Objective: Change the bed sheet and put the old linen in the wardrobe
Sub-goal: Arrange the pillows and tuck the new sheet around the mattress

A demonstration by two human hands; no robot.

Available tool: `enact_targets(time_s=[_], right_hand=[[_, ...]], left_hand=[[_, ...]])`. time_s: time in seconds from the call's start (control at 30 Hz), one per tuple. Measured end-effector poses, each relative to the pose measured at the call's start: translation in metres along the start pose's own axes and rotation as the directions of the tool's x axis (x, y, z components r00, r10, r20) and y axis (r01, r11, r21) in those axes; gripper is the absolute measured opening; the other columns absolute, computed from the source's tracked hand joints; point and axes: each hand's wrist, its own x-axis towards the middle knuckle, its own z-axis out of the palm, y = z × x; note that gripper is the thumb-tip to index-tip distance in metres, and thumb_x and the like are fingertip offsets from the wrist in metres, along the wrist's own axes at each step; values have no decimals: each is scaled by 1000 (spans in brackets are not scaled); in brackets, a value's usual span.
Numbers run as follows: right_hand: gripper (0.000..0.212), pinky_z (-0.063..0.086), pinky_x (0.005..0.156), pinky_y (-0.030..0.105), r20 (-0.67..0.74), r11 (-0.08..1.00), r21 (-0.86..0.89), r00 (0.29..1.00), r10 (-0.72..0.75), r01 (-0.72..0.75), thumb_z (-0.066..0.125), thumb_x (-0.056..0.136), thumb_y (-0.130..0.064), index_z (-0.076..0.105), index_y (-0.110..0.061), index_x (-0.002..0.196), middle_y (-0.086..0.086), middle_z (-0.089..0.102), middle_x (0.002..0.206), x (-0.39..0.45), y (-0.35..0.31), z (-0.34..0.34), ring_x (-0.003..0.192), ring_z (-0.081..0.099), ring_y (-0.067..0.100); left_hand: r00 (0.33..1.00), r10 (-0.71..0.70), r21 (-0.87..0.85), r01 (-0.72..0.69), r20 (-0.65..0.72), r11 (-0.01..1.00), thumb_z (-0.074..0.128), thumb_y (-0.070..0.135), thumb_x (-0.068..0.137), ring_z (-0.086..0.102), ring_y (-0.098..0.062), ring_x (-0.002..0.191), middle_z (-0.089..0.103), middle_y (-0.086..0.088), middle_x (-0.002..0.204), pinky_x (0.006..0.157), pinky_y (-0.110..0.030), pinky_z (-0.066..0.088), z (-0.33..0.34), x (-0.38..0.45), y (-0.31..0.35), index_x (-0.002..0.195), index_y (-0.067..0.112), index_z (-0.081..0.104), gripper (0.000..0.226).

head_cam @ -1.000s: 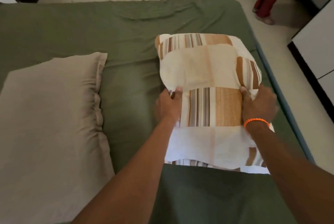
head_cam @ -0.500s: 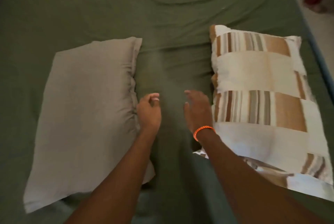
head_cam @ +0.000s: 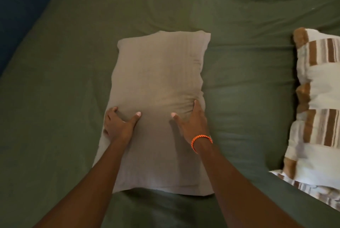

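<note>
A green sheet [head_cam: 184, 6] covers the whole bed, with some creases near the far edge. A beige pillow [head_cam: 158, 73] lies lengthwise in the middle of it. My left hand [head_cam: 119, 124] grips the pillow's left side, fingers curled over the edge and thumb on top. My right hand [head_cam: 191, 121], with an orange band at the wrist, grips the right side and bunches the fabric there. A patchwork pillow [head_cam: 320, 117] in cream, brown and stripes lies on the sheet at the right edge of view.
A dark blue strip [head_cam: 18, 6] shows beyond the bed's left edge at the upper left. Green sheet surrounds the beige pillow on all sides.
My hands left the patchwork pillow, crossed to the left and took hold of the beige pillow by its two sides. The view swung left with them.
</note>
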Motion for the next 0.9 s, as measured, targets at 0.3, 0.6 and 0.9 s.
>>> enact_targets(time_s=[0.3, 0.6, 0.9], right_hand=[[76, 52, 91, 45, -192, 988, 51, 969, 155, -148, 83, 75, -37, 47, -19, 140, 16, 67, 120, 17, -11, -1, 111, 65, 39], [70, 57, 83, 43, -504, 998, 34, 863, -33, 58, 73, 73, -34, 56, -36, 141, 6, 75, 102, 4, -9, -108, 97, 68, 37], [69, 51, 84, 45, -704, 999, -38, 710, -33, 9, 73, 80, -28, 55, -36, 147, 17, 73, 111, -44, 59, -310, 106, 64, 45]], left_hand=[[988, -100, -265, 127, 113, 956, 92, 54, 67, 73, -25, 98, 77, -6, 106, 91, -38, 59, -20, 26, 26, 108, 6, 76, 66], [999, 15, -251, -26, -43, 968, 82, 41, 86, 69, -44, 100, 74, -25, 106, 84, -48, 56, 9, -61, 113, 100, 4, 75, 40], [973, 208, -385, -155, 100, 910, 81, 43, 88, 68, -43, 97, 75, -23, 101, 78, -43, 53, 75, -214, 238, 95, 5, 75, 39]])
